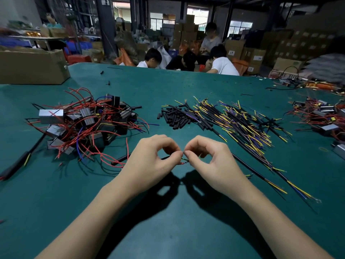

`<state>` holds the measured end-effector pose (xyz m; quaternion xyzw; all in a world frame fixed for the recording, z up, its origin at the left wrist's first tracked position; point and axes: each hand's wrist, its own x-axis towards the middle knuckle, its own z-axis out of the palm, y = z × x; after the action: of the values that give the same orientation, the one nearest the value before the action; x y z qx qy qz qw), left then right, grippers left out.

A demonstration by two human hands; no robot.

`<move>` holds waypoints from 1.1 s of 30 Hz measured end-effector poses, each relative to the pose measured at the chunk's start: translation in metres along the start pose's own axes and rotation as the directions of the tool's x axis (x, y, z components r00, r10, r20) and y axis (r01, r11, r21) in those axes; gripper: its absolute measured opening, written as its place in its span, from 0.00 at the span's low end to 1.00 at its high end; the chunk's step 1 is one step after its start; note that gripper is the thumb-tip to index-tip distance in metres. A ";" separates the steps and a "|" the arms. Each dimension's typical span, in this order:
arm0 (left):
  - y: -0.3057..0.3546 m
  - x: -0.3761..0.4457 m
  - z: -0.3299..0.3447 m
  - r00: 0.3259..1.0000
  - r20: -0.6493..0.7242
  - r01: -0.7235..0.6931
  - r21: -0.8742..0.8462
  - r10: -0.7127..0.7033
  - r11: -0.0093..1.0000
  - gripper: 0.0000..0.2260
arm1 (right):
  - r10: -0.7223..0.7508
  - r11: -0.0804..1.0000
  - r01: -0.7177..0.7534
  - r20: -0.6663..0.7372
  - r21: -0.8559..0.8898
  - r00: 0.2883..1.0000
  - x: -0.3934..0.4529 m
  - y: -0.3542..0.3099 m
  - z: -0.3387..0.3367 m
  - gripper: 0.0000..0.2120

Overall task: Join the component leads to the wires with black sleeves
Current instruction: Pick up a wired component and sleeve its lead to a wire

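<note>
Near the tabletop's front edge, left hand (149, 161) and right hand (212, 159) pinching fingertip to fingertip on a tiny red lead-and-wire joint (183, 162), liable to slip apart if loosened; beyond, black sleeves (175, 118) and wires (242, 124) toward mid-table.

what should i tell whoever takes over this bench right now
Left hand and right hand: both pinch thin wire ends at a joint held just above the green table.
Supplies: components with red leads piled on the left, loose black sleeves in the middle, sleeved wires with yellow and blue ends on the right.
Done: cannot tell from this view whether the joint is finished.
Left: finish this joint, probably cover it with a sleeve, then work on through the piles.
</note>
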<state>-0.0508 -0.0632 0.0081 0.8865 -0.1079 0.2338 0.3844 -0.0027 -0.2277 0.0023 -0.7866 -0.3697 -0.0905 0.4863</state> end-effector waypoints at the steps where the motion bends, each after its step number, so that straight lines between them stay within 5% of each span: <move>1: 0.000 0.001 -0.001 0.997 0.034 0.069 -0.060 -0.067 0.996 0.05 | -0.087 0.987 0.086 -0.008 -0.134 0.996 -0.001 0.000 0.001 0.05; 3: -0.002 0.005 -0.002 0.970 0.133 0.228 -0.199 -0.204 0.953 0.06 | -0.227 0.896 0.208 -0.001 -0.392 0.974 -0.001 -0.001 0.003 0.03; 5: -0.003 0.007 -0.005 0.940 0.214 0.326 -0.320 -0.267 0.890 0.06 | -0.294 0.846 0.248 -0.025 -0.472 0.956 0.000 -0.001 0.004 0.03; 11: -0.012 0.006 -0.024 0.946 0.194 0.276 -0.055 -0.260 0.960 0.04 | -0.115 0.960 0.089 -0.082 -0.265 0.990 -0.001 0.010 0.000 0.04; 15: -0.017 0.006 -0.032 0.900 0.321 0.317 -0.020 -0.294 0.948 0.02 | -0.041 0.990 0.028 -0.100 -0.135 0.994 0.001 0.009 0.002 0.05; 26: -0.013 0.005 -0.019 0.980 0.124 0.163 -0.066 -0.154 0.984 0.03 | 0.049 0.999 -0.047 -0.113 0.024 0.992 0.002 0.011 0.001 0.06; 33: -0.013 0.005 -0.014 0.987 0.118 0.125 -0.173 -0.106 0.977 0.06 | -0.110 0.973 0.104 -0.019 -0.205 0.994 0.003 0.009 -0.007 0.06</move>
<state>-0.0468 -0.0443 0.0108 0.8644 -0.0974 0.1520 0.4693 0.0070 -0.2340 0.0016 -0.8097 -0.3931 -0.1657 0.4031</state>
